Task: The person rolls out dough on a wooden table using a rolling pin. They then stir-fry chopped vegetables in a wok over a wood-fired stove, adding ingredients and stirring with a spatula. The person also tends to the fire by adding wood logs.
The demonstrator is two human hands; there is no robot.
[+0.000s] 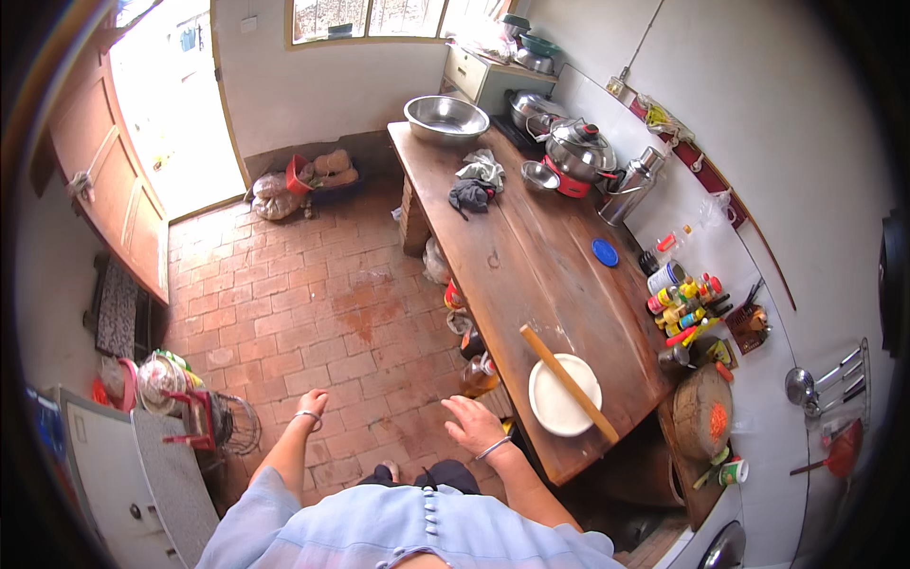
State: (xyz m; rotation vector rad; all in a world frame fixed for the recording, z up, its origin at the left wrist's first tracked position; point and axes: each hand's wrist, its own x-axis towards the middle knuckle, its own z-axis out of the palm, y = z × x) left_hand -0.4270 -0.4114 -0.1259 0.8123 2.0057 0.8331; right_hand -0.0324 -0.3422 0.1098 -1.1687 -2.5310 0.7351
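My left hand (313,407), with a bangle at the wrist, hangs over the brick floor with its fingers curled inward; I see nothing in it. My right hand (475,425) is empty, fingers extended and slightly apart, just left of the wooden table's (512,284) near edge. A wooden rolling pin (569,384) lies diagonally across a round white dish (538,421), which seems to hold pale dough or flour. White smears mark the wood beside it. Farther along the table lies a blue round lid (605,252). Neither hand touches the table.
A steel basin (446,119), crumpled cloths (478,185) and a lidded pot (579,151) stand toward the far end. Seasoning bottles (682,306) line the wall. Chopped orange food lies on a round chopping block (693,409). An oil bottle (480,375) stands beside the table. A door (106,163) stands ajar.
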